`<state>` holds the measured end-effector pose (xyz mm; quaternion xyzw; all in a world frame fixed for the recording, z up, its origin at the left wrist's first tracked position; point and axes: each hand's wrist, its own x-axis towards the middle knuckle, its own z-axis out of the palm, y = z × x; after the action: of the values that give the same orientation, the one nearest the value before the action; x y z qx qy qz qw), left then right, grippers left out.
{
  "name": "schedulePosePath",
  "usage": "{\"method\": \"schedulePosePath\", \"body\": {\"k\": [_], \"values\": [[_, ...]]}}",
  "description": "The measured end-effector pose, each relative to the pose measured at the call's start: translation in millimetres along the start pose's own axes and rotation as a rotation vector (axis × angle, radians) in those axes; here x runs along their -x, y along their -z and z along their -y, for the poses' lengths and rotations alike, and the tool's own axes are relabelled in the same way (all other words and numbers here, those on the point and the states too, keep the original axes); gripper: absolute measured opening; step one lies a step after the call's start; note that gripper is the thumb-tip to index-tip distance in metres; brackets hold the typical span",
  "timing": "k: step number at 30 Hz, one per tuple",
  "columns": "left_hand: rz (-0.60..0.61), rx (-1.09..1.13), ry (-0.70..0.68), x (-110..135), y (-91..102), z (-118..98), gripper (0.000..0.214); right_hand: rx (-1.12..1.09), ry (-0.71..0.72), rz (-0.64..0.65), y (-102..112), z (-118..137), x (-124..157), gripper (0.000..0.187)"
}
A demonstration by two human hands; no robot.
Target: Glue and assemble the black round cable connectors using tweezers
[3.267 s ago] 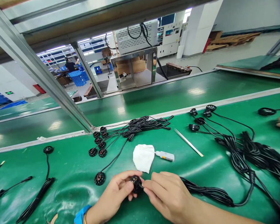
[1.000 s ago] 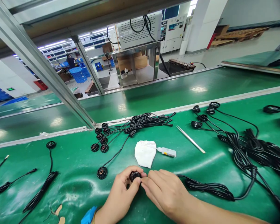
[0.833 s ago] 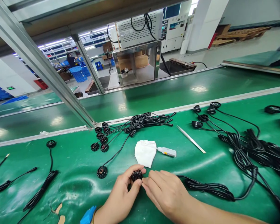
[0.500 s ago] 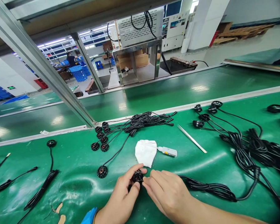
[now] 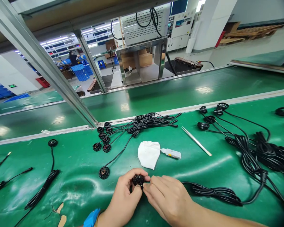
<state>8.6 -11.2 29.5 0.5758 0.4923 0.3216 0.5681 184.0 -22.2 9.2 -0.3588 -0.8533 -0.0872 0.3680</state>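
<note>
My left hand (image 5: pixel 126 192) grips a small round black cable-end part (image 5: pixel 138 180) between thumb and fingers, just above the green mat. Against that part's right side, my right hand (image 5: pixel 167 197) is closed in a pinch; what its fingertips hold is hidden. From behind the right hand a bundled black cable (image 5: pixel 213 192) runs out to the right. Just beyond my hands lie a folded white cloth (image 5: pixel 149 154) and a small dropper bottle (image 5: pixel 171 153), its tip touching the cloth. White tweezers (image 5: pixel 197 141) rest farther right.
Finished-looking cable bundles (image 5: pixel 144 123) with round black ends lie at the back, one end (image 5: pixel 104 172) nearer me. More coiled cables (image 5: pixel 248 151) cover the right side. Another cable (image 5: pixel 44 187) is at left. A metal post (image 5: pixel 54 72) and a green conveyor belt (image 5: pixel 156 101) stand behind.
The round black part has tilted slightly in my left hand, and the right fingertips remain at its edge. The whole view has shifted a little; the things on the mat stay put.
</note>
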Motion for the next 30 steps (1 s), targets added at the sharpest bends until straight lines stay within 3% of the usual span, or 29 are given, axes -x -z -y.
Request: {"method": "schedulePosePath", "body": {"k": [5,9,14,20,30], "values": [[-0.025,0.09,0.036,-3,0.4,-2,0.032,-0.079,-0.084,0.011,2,-3,-3,0.02],[-0.02,0.022,0.039,-1,-0.8,5,0.035,-0.044,-0.066,0.005,2,-5,-1,0.023],[-0.007,-0.243,-0.129,6,0.8,18,0.052,-0.024,-0.095,0.008,-2,-4,1,0.023],[0.053,-0.411,-0.292,9,2.4,28,0.054,-0.018,-0.117,-0.017,-4,-5,2,0.024],[0.082,-0.287,-0.162,9,2.1,28,0.05,-0.145,-0.12,-0.065,2,-10,-2,0.02]]}}
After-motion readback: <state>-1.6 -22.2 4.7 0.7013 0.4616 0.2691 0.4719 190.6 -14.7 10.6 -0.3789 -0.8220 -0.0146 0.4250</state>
